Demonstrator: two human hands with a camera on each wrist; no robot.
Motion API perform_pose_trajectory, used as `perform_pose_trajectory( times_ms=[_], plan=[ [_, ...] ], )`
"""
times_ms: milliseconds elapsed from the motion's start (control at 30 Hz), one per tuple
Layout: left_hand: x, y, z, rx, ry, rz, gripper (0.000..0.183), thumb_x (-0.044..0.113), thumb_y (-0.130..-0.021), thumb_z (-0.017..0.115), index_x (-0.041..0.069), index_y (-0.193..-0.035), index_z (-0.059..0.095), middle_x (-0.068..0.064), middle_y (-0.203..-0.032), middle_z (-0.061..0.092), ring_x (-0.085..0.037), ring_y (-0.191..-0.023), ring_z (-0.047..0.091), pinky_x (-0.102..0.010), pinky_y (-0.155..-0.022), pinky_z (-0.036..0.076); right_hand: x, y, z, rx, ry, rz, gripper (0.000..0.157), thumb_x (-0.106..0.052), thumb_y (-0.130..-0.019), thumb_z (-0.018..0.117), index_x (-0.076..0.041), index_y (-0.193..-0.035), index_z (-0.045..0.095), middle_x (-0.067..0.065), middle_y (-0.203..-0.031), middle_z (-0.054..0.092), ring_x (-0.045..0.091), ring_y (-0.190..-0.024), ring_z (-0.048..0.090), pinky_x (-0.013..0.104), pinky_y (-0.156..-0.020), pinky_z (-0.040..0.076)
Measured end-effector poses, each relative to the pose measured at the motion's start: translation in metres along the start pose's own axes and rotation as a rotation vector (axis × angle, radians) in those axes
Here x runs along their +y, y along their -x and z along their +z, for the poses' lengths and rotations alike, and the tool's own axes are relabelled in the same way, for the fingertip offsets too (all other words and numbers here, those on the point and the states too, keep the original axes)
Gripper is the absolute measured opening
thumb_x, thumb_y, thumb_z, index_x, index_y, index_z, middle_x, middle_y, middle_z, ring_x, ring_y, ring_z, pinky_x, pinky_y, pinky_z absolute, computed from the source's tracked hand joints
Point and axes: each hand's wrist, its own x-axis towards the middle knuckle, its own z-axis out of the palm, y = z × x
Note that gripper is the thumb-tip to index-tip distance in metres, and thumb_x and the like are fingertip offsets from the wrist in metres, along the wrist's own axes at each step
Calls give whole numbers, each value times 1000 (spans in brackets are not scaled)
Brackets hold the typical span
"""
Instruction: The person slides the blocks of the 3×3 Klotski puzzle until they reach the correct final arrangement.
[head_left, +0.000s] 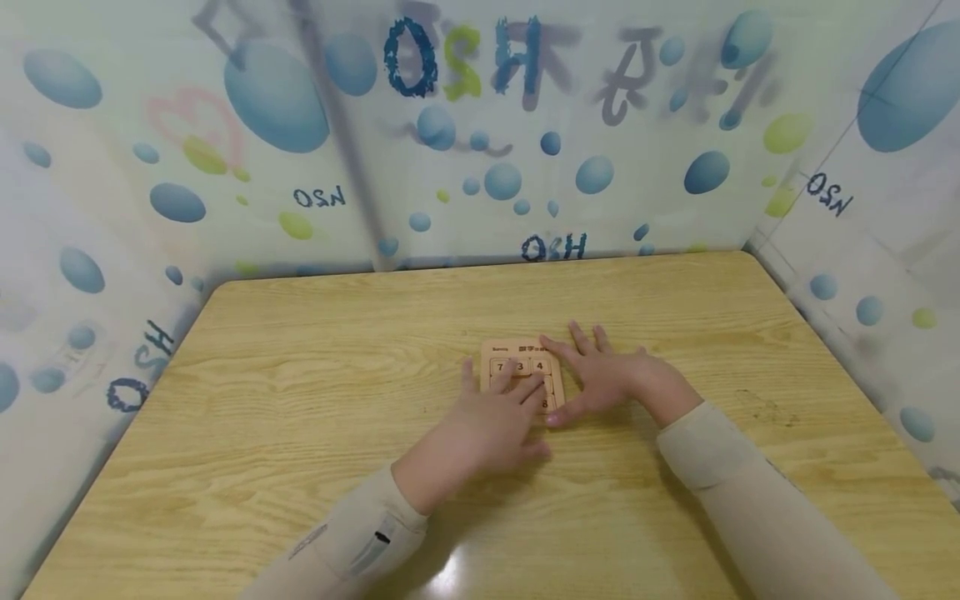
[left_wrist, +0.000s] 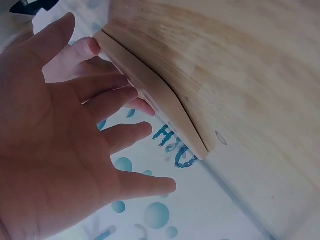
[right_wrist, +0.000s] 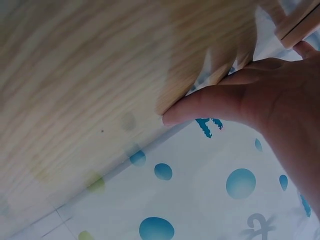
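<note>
A small wooden number sliding puzzle (head_left: 507, 346) lies flat on the table. Its top row reads 7, 3, 4, and an 8 shows at the lower right; other tiles are hidden under fingers. My left hand (head_left: 486, 425) reaches over it from the front, fingers spread and fairly straight, with fingertips at the tiles. In the left wrist view, fingertips of the left hand (left_wrist: 65, 140) meet the board's face (left_wrist: 155, 85). My right hand (head_left: 606, 377) is spread beside the puzzle's right edge, index finger at the upper corner and thumb at the lower one.
The wooden table (head_left: 315, 350) extends around the puzzle on all sides. Behind it and along both sides hang pale curtains (head_left: 465, 175) printed with blue and green drops and mirrored lettering.
</note>
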Motion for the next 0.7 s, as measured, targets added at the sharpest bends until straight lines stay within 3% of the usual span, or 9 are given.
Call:
perform_pose_trajectory(
  times_ms=[400,700],
  plan=[
    [9,29,7,3,-56,-35,90,75,-99,53,19,-167,36,3,-178,27,-32,-168,15,-82,-124,16,-2,0,1,13,13,13,127,-86,-77,72,-40,-172,1,18,-179,-18,58,-161,-13,100,-103,3],
    [13,33,7,13,-46,-45,87,74,-99,54,19,-165,41,3,-176,31,-33,-167,18,-83,-123,15,-2,1,1,13,7,15,127,-85,-77,72,-39,-172,1,18,-179,-17,58,-161,-13,99,-103,3]
  ],
)
